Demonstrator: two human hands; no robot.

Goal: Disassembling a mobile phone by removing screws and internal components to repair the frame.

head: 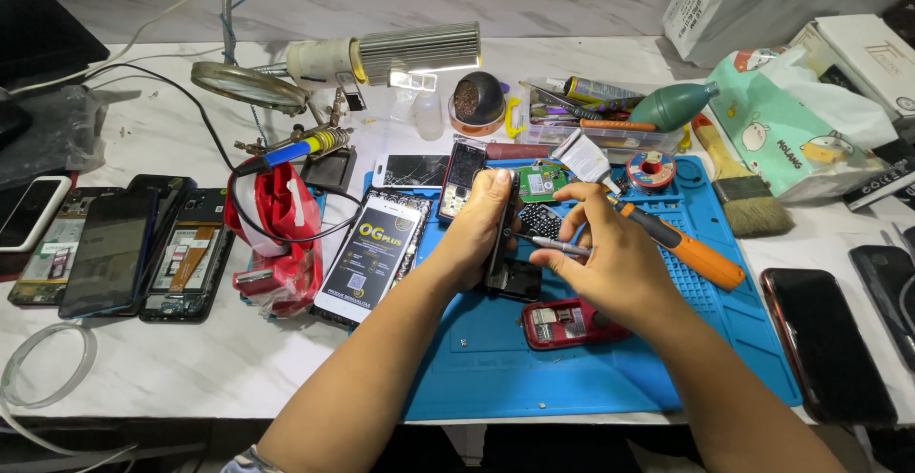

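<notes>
My left hand [477, 230] grips a small black phone body [503, 263], held on edge above the blue work mat [534, 378]. My right hand [605, 259] pinches thin metal tweezers [553, 242] whose tip points at the phone's side. An orange-handled screwdriver [681, 247] lies just behind my right hand. A red phone back part [562, 322] sits on the mat under my right wrist. A black keypad piece [540, 220] and a green circuit board [541, 183] lie behind the hands.
Opened phones [186, 254] and dark screens [110, 244] lie at left beside a red bag [276, 235]. A boxed screen protector [370, 256] rests by my left forearm. Magnifier lamp [381, 54], soldering iron [305, 144], brush [739, 187], tissue pack [801, 125], dark phone [824, 340] at right.
</notes>
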